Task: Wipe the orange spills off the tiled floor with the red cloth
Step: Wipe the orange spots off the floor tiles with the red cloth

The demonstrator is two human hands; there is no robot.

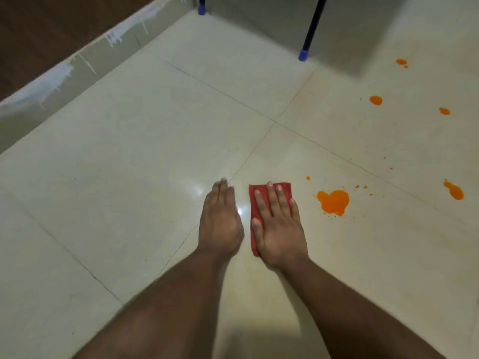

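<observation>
**Red cloth flat on the tiles, beside the nearest spill**

Red cloth (269, 203), folded to a rectangle, lies on the pale tiled floor (129, 151) under the right hand (278, 225); the fingers are straight and slightly spread, the palm pressing the fabric down; nothing is pinched. Left hand (220, 224) rests just beside it on bare tile, fingers straight and held together, holding nothing; its outline is a little blurred. Largest orange spill (333, 202) sits near the cloth on the right, apart from it and seemingly untouched; a second blotch (454, 190) lies farther right; three small spots (375, 100) (444, 111) (401, 61) lie beyond, toward a dark furniture leg with a blue foot (303, 55); fine specks dot the tile between them. Step in hand, as judged: the cloth is set and loaded, the wiping stroke not yet on the stain. Next move calls for sliding the pressed cloth rightward across the large spill, keeping firm, even pressure so the liquid is taken up rather than smeared; the distant spots would need a longer reach.
</observation>
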